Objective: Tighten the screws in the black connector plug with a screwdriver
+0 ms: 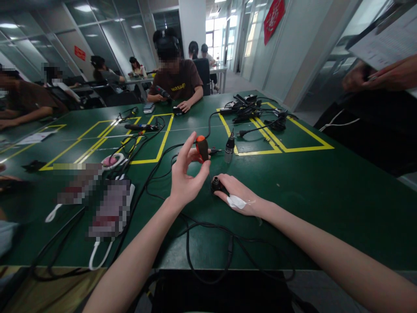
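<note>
1. Left hand point(185, 176) is raised above the middle of the table, thumb and fingertips pinched around the orange-and-black handle of a small screwdriver point(202, 148), which stands nearly upright with its handle end up.
2. Right hand point(237, 195) lies flat on the table just right of the left hand, its fingers curled loosely over a small black round part point(216, 184) and pressing it against the table top; a white plaster point(237, 201) sticks to the back of this hand.
3. Green table point(325, 195) carries everything; yellow tape lines point(286, 148) mark out rectangles across its far half.
4. Person in a brown shirt point(177, 80) sits at the far edge, both hands on the table, one around a dark tool.
5. Black cables point(208, 243) loop over the near edge below both forearms and run off to the left side.
6. Pile of black adapters and plugs point(247, 108) lies near the far right corner.
7. Another person's hand point(387, 74) at the right edge holds papers.
8. White cable point(97, 258) curls near the near left corner.
9. Small silver-and-black cylinder point(230, 148) stands upright just beyond the screwdriver, beside a yellow line.
</note>
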`<action>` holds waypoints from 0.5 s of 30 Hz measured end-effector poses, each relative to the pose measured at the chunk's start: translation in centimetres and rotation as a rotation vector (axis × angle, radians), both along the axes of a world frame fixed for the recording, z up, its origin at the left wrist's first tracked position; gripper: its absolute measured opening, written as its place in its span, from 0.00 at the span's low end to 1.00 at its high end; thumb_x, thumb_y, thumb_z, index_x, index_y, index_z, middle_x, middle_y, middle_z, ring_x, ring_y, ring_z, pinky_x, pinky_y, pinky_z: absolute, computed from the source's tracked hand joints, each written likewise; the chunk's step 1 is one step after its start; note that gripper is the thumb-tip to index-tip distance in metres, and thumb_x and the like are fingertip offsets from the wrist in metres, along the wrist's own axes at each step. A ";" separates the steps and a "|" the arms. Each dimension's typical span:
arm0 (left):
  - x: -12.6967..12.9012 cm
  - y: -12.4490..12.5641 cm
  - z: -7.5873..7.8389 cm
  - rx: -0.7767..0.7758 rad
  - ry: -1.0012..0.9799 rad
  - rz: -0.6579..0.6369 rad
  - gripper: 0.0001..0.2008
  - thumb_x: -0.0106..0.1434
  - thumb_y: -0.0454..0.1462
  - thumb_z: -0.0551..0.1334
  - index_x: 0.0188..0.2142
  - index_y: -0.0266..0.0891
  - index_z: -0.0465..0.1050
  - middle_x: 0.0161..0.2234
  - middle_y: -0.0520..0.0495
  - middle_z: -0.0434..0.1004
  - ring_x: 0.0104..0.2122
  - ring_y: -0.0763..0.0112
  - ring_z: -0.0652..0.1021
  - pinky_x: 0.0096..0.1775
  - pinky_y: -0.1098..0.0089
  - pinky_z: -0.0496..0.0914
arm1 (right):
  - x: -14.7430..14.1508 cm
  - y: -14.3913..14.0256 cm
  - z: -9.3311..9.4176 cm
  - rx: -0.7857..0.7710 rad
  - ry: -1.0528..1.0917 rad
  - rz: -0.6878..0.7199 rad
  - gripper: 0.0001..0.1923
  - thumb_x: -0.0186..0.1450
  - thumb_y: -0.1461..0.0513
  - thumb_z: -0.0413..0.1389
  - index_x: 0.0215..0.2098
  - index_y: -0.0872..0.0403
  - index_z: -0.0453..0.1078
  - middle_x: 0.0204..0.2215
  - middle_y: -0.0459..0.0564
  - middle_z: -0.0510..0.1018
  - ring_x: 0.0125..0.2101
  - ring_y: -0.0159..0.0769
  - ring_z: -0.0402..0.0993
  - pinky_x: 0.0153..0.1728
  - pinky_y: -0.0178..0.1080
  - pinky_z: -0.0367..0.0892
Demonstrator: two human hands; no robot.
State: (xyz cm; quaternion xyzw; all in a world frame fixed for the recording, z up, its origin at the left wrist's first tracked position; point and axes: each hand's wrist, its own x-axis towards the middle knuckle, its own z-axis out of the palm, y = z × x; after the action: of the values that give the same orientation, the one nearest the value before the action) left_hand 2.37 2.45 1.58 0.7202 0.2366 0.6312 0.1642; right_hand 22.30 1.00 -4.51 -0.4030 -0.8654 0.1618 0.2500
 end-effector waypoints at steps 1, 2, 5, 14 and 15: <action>0.0 -0.1 0.1 -0.004 0.005 -0.011 0.34 0.72 0.34 0.66 0.73 0.50 0.59 0.49 0.45 0.85 0.42 0.69 0.84 0.49 0.67 0.80 | 0.0 0.0 0.0 0.000 -0.006 0.000 0.14 0.73 0.62 0.58 0.56 0.53 0.68 0.48 0.58 0.80 0.46 0.50 0.78 0.49 0.53 0.74; 0.0 -0.1 0.1 -0.006 0.010 -0.014 0.33 0.72 0.34 0.65 0.73 0.49 0.60 0.48 0.45 0.85 0.42 0.69 0.84 0.49 0.66 0.80 | 0.0 0.0 -0.1 0.000 -0.012 0.000 0.14 0.73 0.62 0.58 0.56 0.53 0.68 0.48 0.59 0.80 0.46 0.50 0.78 0.49 0.53 0.74; 0.0 0.0 0.1 -0.003 0.022 -0.001 0.34 0.70 0.35 0.68 0.72 0.49 0.62 0.51 0.44 0.85 0.43 0.69 0.84 0.47 0.68 0.80 | -0.1 0.1 -0.1 0.003 -0.016 -0.007 0.14 0.73 0.63 0.59 0.56 0.53 0.68 0.49 0.59 0.80 0.46 0.50 0.78 0.50 0.53 0.74; 0.1 -0.5 0.4 -0.050 0.048 -0.021 0.37 0.70 0.32 0.65 0.75 0.47 0.56 0.46 0.45 0.86 0.41 0.68 0.86 0.50 0.64 0.82 | -0.1 0.2 -0.1 0.012 -0.011 -0.002 0.12 0.73 0.63 0.59 0.54 0.52 0.68 0.48 0.58 0.80 0.46 0.51 0.78 0.49 0.52 0.74; 0.0 -0.6 0.5 -0.062 0.053 -0.032 0.36 0.71 0.31 0.64 0.75 0.47 0.56 0.46 0.45 0.86 0.41 0.67 0.86 0.51 0.62 0.82 | -0.1 0.2 -0.1 0.014 -0.011 -0.001 0.12 0.73 0.63 0.59 0.54 0.52 0.68 0.48 0.58 0.80 0.46 0.51 0.78 0.49 0.52 0.74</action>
State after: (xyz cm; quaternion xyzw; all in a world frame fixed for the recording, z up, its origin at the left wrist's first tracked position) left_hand 2.42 1.86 2.06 0.7350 0.2491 0.6014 0.1902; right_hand 22.18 1.16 -4.57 -0.4027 -0.8677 0.1533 0.2480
